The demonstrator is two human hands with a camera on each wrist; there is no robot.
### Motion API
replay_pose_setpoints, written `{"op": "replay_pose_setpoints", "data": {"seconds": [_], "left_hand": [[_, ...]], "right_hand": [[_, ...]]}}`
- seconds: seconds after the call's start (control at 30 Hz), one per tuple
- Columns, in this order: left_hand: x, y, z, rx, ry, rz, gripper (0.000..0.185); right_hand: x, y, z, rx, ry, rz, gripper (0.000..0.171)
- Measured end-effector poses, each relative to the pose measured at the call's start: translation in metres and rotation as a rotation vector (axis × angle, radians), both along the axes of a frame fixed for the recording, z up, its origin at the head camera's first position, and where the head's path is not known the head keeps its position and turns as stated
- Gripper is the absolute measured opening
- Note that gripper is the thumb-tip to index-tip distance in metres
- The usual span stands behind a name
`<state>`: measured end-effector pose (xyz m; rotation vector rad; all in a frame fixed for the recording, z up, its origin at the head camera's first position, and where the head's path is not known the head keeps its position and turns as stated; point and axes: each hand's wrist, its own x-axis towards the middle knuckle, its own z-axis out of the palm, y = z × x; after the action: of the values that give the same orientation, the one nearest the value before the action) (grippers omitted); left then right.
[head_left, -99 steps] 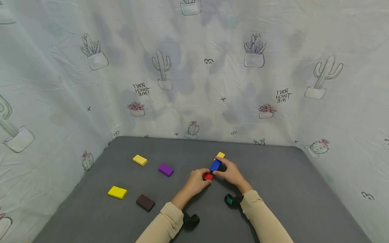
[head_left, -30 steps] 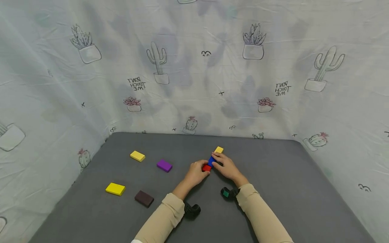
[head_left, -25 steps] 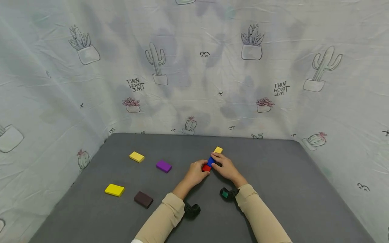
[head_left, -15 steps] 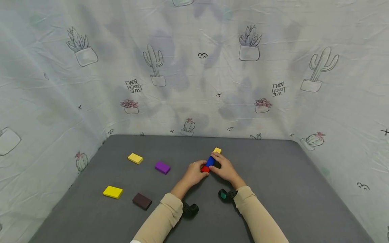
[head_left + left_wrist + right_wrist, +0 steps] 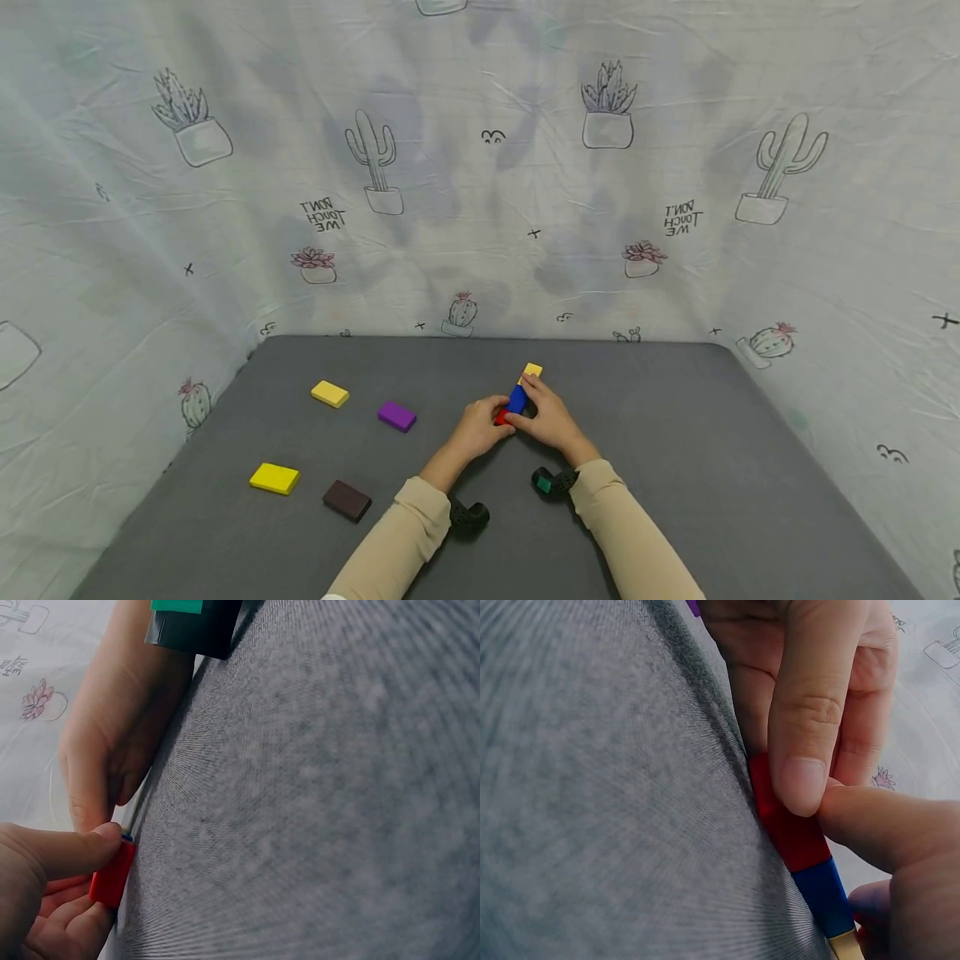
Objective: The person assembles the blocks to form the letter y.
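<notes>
Bordering grey tabletop point(image 5: 675, 467), cactus-print cloth point(image 5: 480, 183)

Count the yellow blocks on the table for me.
3: a pale yellow block at the far left, a bright yellow block nearer, left of the dark brown block, and a third yellow block beyond the blue block, partly covered by the right hand.

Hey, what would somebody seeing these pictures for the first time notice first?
Probably the bright row mid-table: a red block, a blue block and a yellow block end to end, the left hand pinching the red one, the right hand at the blue. Next, to the left, four separate pieces: a purple block, dark brown block, bright yellow block and pale yellow block. Behind hangs a cloth printed with potted cacti.
</notes>
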<state>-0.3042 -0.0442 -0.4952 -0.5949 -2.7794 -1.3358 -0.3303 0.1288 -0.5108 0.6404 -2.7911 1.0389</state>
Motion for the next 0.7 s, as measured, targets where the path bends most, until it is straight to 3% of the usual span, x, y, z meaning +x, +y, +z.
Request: {"op": "replay_pose_setpoints", "data": {"seconds": [0.43, 0.7], "left_hand": [[0.007, -0.013, 0.006, -0.017, -0.030, -0.002, 0.058], [0.029, -0.025, 0.017, -0.075, -0.009, 0.003, 0.058]], "right_hand": [[0.002, -0.005, 0.001, -0.014, -0.004, 0.019, 0.077], [0.003, 0.000, 0.001, 0.015, 0.015, 0.018, 0.078]]}}
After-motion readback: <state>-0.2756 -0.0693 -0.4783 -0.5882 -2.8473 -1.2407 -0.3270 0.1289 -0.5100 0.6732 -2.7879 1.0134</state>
